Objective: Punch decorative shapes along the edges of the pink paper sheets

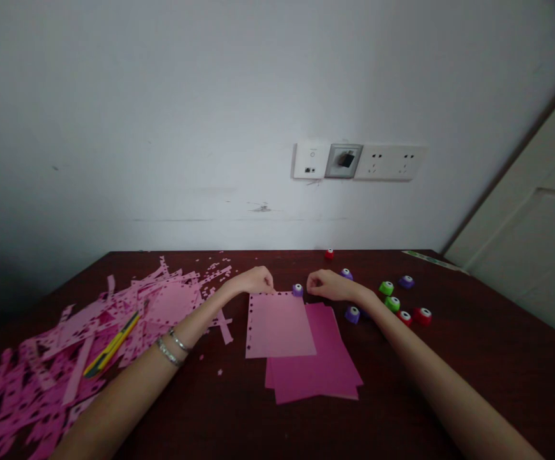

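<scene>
A light pink paper sheet (281, 326) lies in the middle of the table, with small punched shapes along its left and top edges. My left hand (257, 281) is closed on the sheet's top edge, near the upper left corner. At the top right of that edge sits a purple craft punch (297, 290) with a white top. Just right of it, a small gap away, is my right hand (327, 284), fingers curled inward; whether they hold anything is hidden. Darker pink sheets (313, 380) lie partly beneath the light one.
Pink paper strips and scraps (57, 358) pile up at the left, with a yellow utility knife (112, 345) on top. Several green, red and purple punches (392, 303) stand around my right forearm. A red punch (329, 253) is near the wall, which carries sockets (389, 162).
</scene>
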{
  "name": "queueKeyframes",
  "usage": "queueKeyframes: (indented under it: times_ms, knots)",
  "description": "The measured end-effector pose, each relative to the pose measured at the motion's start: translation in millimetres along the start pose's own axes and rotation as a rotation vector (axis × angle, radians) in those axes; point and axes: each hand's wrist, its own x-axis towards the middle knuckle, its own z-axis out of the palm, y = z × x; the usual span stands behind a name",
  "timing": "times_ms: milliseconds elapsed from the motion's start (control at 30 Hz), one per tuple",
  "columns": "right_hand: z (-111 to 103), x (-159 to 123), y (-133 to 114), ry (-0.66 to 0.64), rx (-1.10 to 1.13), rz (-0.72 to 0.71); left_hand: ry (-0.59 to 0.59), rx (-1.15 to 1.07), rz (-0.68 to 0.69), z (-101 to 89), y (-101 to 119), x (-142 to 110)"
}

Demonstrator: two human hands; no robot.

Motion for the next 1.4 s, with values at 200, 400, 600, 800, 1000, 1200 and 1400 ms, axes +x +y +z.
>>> queueKeyframes:
  times_ms: [200, 400, 600, 800, 1000, 1200, 1400]
  knots:
    - [0, -1, 0, 0.004, 0.004, -0.01, -0.003, 0.007, -0.032, -1.1, 1, -1]
    - [-2, -2, -1, 0.019, -0.008, 0.002, 0.037, 0.037, -0.03, -1.7, 4, -2]
    - [-9, -4, -8, 0.004, 0.165, 0.227, 0.204, 0.049, -0.053, -8.9, 15, 1]
    - [-10, 7, -13, -0.119, 0.311, 0.3, 0.023, -0.072, -0.059, -13.6, 39, 13]
    - [-13, 15, -16, -0.225, 0.267, 0.373, -0.152, -0.164, -0.12, -12.7, 42, 33]
    - [-17, 18, -25, -0.309, 0.248, 0.397, -0.312, -0.189, -0.135, -13.1, 36, 48]
    - [-18, 26, -32, -0.43, 0.258, 0.479, -0.512, -0.216, -0.259, -11.8, 36, 61]
